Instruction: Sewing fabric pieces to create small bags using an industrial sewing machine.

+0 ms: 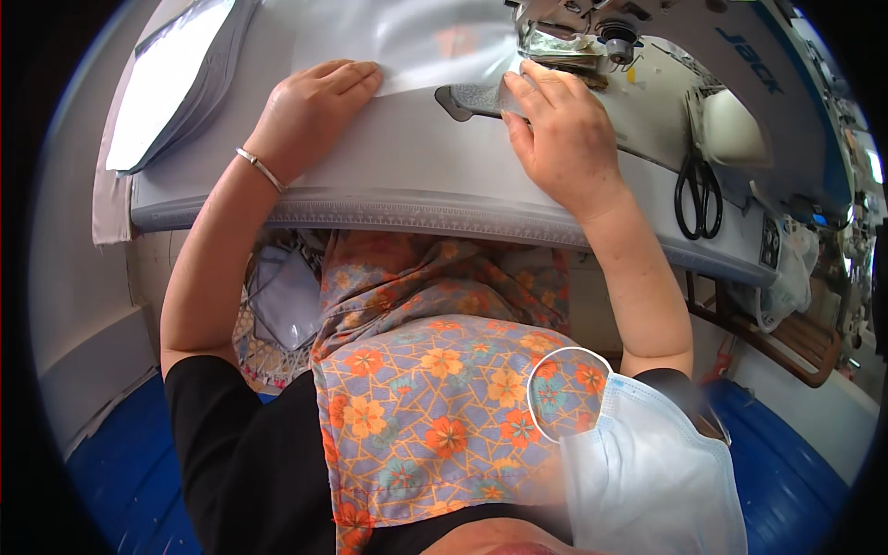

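Note:
A translucent plastic sheet (416, 55) lies on the sewing table at the top of the view, reaching toward the sewing machine's presser area. My left hand (324, 102) rests flat on the sheet's near left part, fingers stretched out. On the right, my right hand (569, 139) has its fingers laid on the sheet's right edge, just in front of the machine head (620, 37), with the thumb apart. Beside that thumb sits a small grey, dark-edged plate (462, 102). Whether any material is pinched under the right fingertips is hidden.
A stack of clear sheets (176, 83) stands at the upper left. Black-handled scissors (698, 199) lie at the right, near the sewing machine's arm (786, 102). A ruler strip (416, 215) runs along the table's front edge. A plastic bag (791, 273) hangs at the right corner.

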The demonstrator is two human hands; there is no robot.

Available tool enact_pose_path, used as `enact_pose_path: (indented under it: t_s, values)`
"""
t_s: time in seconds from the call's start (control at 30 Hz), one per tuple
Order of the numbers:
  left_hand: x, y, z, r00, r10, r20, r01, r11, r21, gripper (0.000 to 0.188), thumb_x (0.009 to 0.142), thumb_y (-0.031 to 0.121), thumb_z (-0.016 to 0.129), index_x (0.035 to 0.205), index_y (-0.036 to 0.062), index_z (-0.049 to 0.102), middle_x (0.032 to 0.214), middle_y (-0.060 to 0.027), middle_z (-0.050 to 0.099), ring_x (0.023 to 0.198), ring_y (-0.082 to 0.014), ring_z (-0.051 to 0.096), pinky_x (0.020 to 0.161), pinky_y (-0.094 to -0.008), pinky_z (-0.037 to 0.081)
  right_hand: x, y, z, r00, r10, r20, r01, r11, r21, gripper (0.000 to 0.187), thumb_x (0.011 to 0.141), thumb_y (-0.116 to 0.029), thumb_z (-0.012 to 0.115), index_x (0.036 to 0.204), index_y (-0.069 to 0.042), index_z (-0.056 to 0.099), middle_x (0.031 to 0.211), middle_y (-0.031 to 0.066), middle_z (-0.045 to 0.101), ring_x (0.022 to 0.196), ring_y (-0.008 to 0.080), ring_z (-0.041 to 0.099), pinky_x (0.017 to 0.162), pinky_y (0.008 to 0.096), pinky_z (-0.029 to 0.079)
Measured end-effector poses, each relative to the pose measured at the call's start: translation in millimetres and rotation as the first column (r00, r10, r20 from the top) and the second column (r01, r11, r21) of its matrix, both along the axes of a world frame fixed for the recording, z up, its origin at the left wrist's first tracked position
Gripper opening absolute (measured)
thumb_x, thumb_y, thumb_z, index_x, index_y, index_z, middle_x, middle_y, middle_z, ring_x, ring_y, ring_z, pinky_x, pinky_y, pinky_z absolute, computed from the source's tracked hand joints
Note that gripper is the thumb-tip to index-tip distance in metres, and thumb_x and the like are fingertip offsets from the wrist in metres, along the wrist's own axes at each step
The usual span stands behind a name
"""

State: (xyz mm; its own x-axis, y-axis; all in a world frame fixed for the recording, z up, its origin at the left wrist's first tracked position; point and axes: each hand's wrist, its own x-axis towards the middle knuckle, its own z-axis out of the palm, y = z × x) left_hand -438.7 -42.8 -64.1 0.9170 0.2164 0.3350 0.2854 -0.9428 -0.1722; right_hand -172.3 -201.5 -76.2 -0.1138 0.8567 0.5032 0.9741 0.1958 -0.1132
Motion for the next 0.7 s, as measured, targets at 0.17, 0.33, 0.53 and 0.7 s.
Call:
enact_pose_path:
  t_s: [0.17,0.33,0.53,0.7]
  values:
    - [5.5,-34.4,-0.3,0.999,-0.025,0.044,0.023,0.999,0.046,0.022,0.085,0.012,0.061,0.105,0.0053,0.066,0.107,-0.0028,0.068,0.102,-0.0184,0.068,0.082,-0.0295,0.059,-0.1,0.6,0.1,1.0,-0.003,-0.004,0.003,1.0,-0.022,0.036,0.087,-0.018,0.07,0.121,-0.006,0.068,0.125,0.0101,0.066,0.114,0.0283,0.061,0.097,0.0391,0.051]
    - [16.6,-82.5,4.3,0.997,-0.069,-0.017,0.07,0.995,0.065,0.026,0.077,0.016,0.062,0.101,0.0072,0.066,0.11,-0.0029,0.062,0.1,-0.0138,0.062,0.073,-0.0258,0.056,0.1,0.0,-0.5,1.0,-0.001,-0.015,0.001,1.0,-0.016,0.034,0.087,-0.016,0.069,0.12,-0.006,0.068,0.125,0.0103,0.066,0.114,0.0284,0.061,0.097,0.0397,0.051]
    - [53.9,-121.1,-2.8,0.993,-0.104,0.053,0.108,0.991,-0.08,0.025,0.076,0.014,0.062,0.098,0.0037,0.067,0.107,-0.006,0.061,0.099,-0.0163,0.062,0.075,-0.0267,0.056,2.9,-2.1,-3.4,0.999,0.024,-0.035,-0.024,1.0,0.009,0.028,0.086,-0.008,0.067,0.114,-0.005,0.07,0.119,0.0095,0.069,0.11,0.0271,0.064,0.097,0.0384,0.052]
    - [62.9,-107.8,4.4,0.993,-0.093,0.073,0.108,0.964,-0.244,0.025,0.079,0.012,0.061,0.101,0.0,0.066,0.118,-0.0117,0.063,0.102,-0.0222,0.064,0.081,-0.0319,0.057,4.6,-3.8,-0.6,0.998,0.037,-0.048,-0.036,0.999,0.016,0.026,0.084,-0.005,0.068,0.11,-0.005,0.071,0.114,0.008,0.072,0.107,0.0261,0.066,0.095,0.0378,0.053]
